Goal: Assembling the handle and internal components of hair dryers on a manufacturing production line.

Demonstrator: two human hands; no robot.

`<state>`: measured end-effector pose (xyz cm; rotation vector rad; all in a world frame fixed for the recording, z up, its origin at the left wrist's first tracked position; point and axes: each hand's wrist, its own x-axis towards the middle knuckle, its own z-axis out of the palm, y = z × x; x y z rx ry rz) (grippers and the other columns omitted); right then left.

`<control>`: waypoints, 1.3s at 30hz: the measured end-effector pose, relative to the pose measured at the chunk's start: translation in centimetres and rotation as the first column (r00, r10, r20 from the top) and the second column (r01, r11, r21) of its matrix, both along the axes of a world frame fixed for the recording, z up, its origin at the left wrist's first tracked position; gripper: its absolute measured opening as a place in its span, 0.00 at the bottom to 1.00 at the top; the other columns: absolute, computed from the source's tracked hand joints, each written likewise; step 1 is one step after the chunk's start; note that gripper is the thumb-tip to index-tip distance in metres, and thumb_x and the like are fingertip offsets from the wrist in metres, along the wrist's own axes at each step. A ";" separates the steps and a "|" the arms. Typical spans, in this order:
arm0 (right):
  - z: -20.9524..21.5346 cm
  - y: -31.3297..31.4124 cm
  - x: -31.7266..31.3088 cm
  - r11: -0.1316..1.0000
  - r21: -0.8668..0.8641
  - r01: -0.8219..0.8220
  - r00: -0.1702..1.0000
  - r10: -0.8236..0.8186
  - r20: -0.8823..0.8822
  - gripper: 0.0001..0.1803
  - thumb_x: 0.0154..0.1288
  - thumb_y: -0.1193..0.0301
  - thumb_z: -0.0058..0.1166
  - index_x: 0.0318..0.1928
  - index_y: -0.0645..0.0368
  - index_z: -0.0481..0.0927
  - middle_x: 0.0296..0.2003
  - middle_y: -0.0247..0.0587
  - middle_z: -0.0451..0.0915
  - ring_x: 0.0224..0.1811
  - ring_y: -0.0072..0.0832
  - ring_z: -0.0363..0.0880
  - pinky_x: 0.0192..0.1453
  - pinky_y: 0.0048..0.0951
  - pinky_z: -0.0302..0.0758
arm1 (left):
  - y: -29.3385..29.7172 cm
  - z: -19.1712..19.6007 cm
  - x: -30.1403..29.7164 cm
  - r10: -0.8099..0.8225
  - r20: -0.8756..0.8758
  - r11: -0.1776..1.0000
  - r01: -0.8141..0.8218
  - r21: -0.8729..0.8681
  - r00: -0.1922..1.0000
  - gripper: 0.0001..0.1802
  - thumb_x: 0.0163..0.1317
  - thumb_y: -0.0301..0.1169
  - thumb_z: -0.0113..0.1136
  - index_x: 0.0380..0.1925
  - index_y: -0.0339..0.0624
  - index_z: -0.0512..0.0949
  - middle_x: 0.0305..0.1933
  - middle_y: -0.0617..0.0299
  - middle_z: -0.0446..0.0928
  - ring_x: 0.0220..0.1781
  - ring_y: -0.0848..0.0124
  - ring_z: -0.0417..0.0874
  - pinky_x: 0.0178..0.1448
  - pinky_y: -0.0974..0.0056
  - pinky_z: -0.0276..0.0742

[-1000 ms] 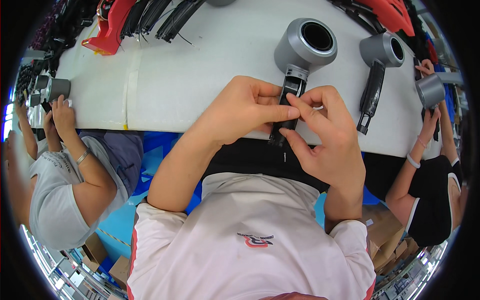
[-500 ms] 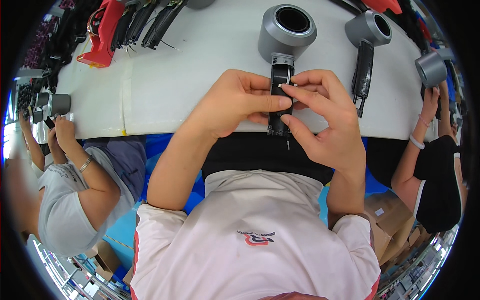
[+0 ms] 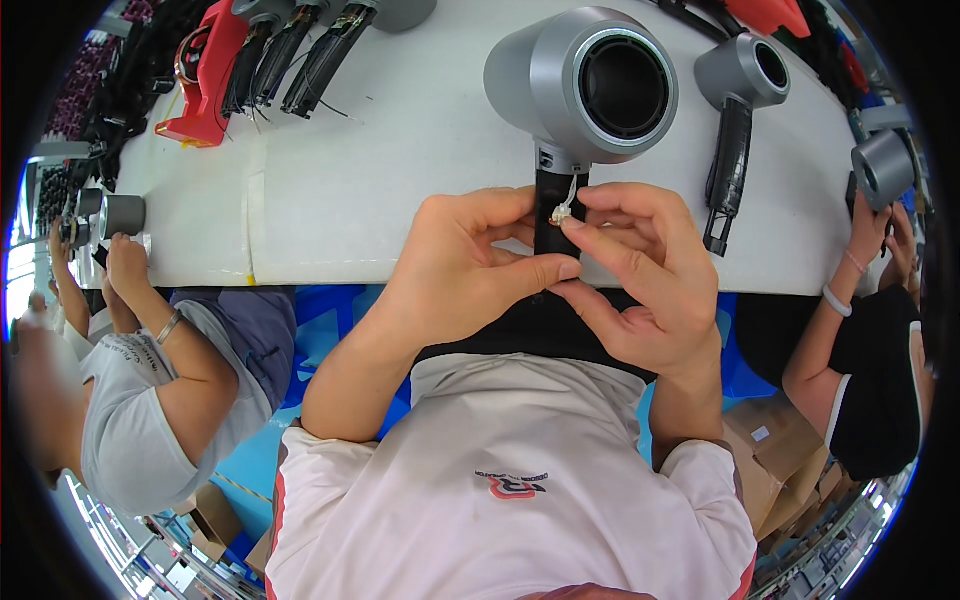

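Left hand (image 3: 450, 260) and right hand (image 3: 655, 275) meet at the black handle (image 3: 549, 240) of a grey dryer-shaped unit (image 3: 535, 80), which we find over the front part of the white table (image 3: 380, 150), its round dark opening (image 3: 625, 85) facing up; we cannot tell whether the unit rests there or is held clear. We see the left hand grasping the handle, thumb laid along its front; the right hand's index fingertip touches a small white connector (image 3: 560, 214), though we cannot tell whether other fingers help to pinch it. From the connector a thin white wire (image 3: 573, 187) runs up toward the neck (image 3: 553, 160). We judge that a pull on the connector could strain this short wire, that careless pressing could trap it against the handle, and that a slack left grip could let the bulky unit swing aside. Farther out, we note a similar grey unit (image 3: 738, 75) to the right and, at upper left, a red tape dispenser (image 3: 205, 75) beside several dark handles (image 3: 325, 65). At the left flank, a co-worker's hand (image 3: 128, 262) works near another grey piece (image 3: 123, 215).
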<state>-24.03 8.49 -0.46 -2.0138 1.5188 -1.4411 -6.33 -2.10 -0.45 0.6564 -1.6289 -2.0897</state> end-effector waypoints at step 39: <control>-1.7 1.0 2.6 0.940 0.339 0.026 0.841 -0.204 0.501 0.11 0.66 0.80 0.64 0.48 0.66 0.88 0.29 0.38 0.84 0.24 0.18 0.79 0.28 0.21 0.74 | -1.3 -1.8 1.9 0.028 -0.215 0.962 0.033 0.272 0.976 0.28 0.74 0.34 0.56 0.64 0.19 0.71 0.56 0.40 0.81 0.59 0.51 0.85 0.67 0.51 0.81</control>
